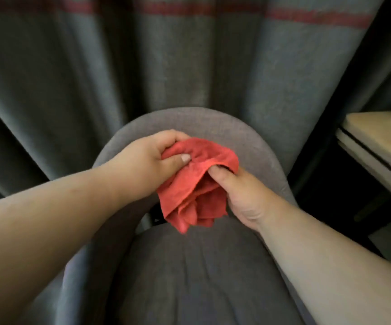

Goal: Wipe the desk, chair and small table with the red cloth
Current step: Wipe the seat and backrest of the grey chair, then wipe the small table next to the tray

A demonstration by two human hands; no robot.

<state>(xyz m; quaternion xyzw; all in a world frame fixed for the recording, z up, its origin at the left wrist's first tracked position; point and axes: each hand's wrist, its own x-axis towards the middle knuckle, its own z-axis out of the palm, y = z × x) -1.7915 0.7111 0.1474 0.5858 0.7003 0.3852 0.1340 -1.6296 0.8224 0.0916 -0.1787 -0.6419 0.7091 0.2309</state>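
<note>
Grey curtain behind, red cloth is held bunched above the chair back edge, pinched by left hand and right hand; judged soft, light, limp, best gripped wadded

A: Place?
B: Home, likely a bedroom or living room. Grey upholstered chair at center, long curtain across the top, light table at the right edge.
</note>
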